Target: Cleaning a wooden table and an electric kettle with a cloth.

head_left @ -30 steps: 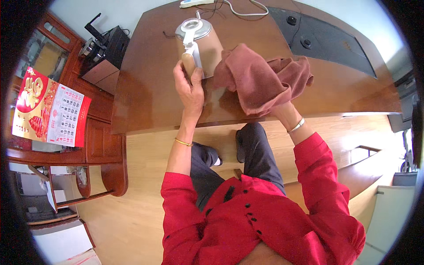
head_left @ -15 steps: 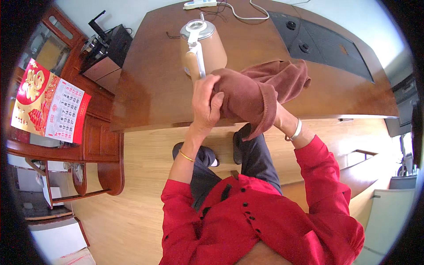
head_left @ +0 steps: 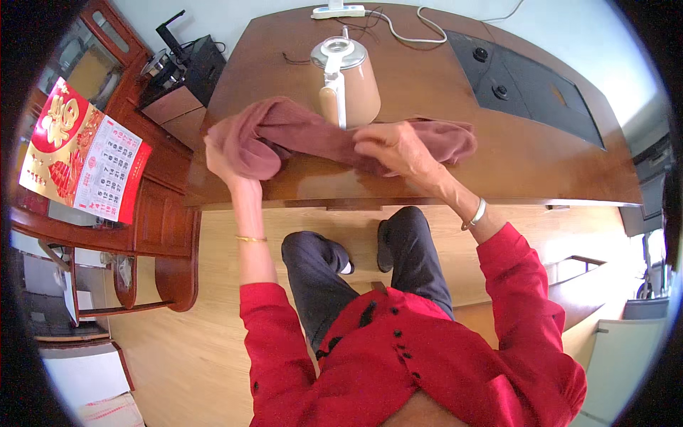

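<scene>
A reddish-brown cloth (head_left: 306, 135) stretches sideways above the near edge of the wooden desk (head_left: 256, 64), bunched and folded. Its left end is in my left hand (head_left: 222, 165), whose fingers are mostly covered by the fabric. My right hand (head_left: 402, 151) has curled fingers closed on the cloth farther right, and a loose part of it spreads beyond that hand onto the desk. Just behind the cloth stands a peach-coloured kettle (head_left: 361, 92) with a silver lid and a white and wood-toned handle turned toward me.
A white power strip (head_left: 338, 11) with cables lies at the desk's far edge. A dark panel (head_left: 526, 89) with two black knobs is set in the desk at right. A red wall calendar (head_left: 85, 153) hangs at left by a wooden cabinet (head_left: 167, 228).
My left hand has moved left, away from the right hand, drawing the cloth out sideways. My right hand, earlier covered by the cloth, now shows on top of it.
</scene>
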Action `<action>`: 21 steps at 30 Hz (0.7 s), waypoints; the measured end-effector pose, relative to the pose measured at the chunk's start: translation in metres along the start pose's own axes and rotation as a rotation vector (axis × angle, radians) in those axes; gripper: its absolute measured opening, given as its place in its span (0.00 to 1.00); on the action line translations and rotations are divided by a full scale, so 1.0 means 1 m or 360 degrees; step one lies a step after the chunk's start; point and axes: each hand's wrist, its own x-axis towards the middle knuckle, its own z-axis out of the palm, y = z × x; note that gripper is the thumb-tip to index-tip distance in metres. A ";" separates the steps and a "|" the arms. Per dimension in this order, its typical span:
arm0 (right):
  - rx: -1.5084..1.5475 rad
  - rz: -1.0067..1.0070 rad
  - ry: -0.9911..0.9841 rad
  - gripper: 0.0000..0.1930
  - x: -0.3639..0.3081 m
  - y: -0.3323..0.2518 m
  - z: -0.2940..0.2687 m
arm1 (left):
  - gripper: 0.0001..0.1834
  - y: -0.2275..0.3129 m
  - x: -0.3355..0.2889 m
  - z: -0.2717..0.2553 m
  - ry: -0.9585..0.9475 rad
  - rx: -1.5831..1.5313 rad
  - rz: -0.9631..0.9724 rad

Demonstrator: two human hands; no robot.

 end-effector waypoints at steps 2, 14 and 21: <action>-0.0234 0.0290 0.0262 0.12 0.005 0.017 -0.004 | 0.12 0.011 0.018 0.017 0.0045 -0.0358 -0.0255; -0.0331 0.0436 0.0535 0.21 0.059 0.013 0.048 | 0.08 0.013 0.018 0.117 -0.0679 -0.0012 0.0908; -0.0442 0.0532 0.0448 0.17 0.065 0.022 0.047 | 0.12 -0.028 -0.007 0.104 -0.0579 -0.0190 0.0634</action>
